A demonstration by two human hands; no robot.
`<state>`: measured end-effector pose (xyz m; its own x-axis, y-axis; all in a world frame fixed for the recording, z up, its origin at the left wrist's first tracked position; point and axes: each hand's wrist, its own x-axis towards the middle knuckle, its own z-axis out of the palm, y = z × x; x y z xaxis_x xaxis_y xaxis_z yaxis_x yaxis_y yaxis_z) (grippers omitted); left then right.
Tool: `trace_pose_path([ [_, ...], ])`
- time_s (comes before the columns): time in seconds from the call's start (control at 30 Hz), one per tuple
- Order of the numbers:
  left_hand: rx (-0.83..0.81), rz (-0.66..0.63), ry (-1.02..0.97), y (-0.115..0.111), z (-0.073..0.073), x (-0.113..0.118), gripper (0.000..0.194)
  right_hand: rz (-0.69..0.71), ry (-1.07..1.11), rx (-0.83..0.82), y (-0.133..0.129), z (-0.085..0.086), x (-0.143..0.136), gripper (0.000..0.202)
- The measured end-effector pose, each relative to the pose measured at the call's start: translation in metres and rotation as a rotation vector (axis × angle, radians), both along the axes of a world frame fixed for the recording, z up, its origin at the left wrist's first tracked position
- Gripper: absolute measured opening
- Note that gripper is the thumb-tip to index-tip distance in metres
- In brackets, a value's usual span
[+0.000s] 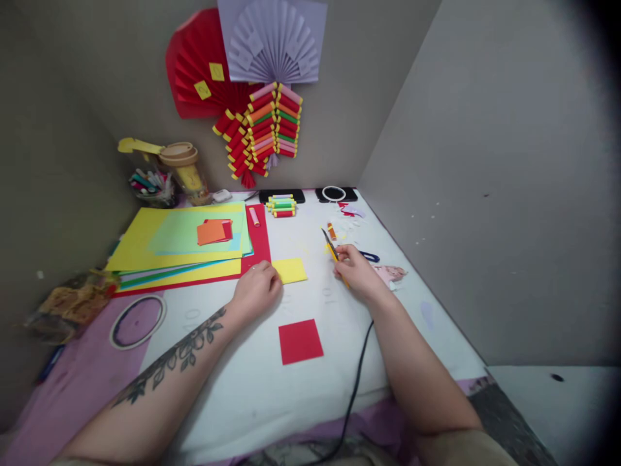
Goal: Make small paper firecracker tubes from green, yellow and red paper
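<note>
In my right hand (356,272) is a slim yellow utility knife (330,247), its dark blade end pointing away from me and up to the left. The fingers are closed round its body. My left hand (259,285) lies low on the table with curled fingers, at the left end of a small yellow paper piece (291,270). Those fingertips are partly hidden and seem to hold the paper's edge. Closer to me, a red paper square (301,342) lies flat between my forearms.
Stacked coloured sheets (145,236) cover the table's left side. Small paper rolls (282,206) and phones stand at the back. A tape roll (138,321) lies left, a black cable (358,369) in front. Paper scraps lie right; walls rise behind and right.
</note>
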<state>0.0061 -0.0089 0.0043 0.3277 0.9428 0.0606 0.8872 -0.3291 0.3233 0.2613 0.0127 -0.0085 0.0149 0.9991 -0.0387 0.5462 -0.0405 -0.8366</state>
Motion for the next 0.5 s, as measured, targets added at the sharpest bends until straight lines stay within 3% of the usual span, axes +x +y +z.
trace_pose_path([
  [0.17, 0.017, 0.029, -0.002, 0.004, -0.003, -0.005, 0.022, 0.285, -0.261, 0.103, -0.020, 0.015, -0.003, 0.023],
  [0.23, 0.024, -0.043, -0.029, 0.005, -0.007, -0.006, 0.024, 0.348, -0.374, 0.110, -0.026, 0.017, -0.004, 0.018],
  [0.37, 0.040, -0.272, 0.013, 0.006, -0.013, -0.006, 0.031, 0.331, -0.537, 0.106, -0.033, 0.012, -0.007, 0.016],
  [0.5, 0.013, -0.331, 0.110, 0.006, -0.013, -0.004, 0.034, 0.320, -0.592, 0.123, -0.033, 0.009, -0.008, 0.016],
])
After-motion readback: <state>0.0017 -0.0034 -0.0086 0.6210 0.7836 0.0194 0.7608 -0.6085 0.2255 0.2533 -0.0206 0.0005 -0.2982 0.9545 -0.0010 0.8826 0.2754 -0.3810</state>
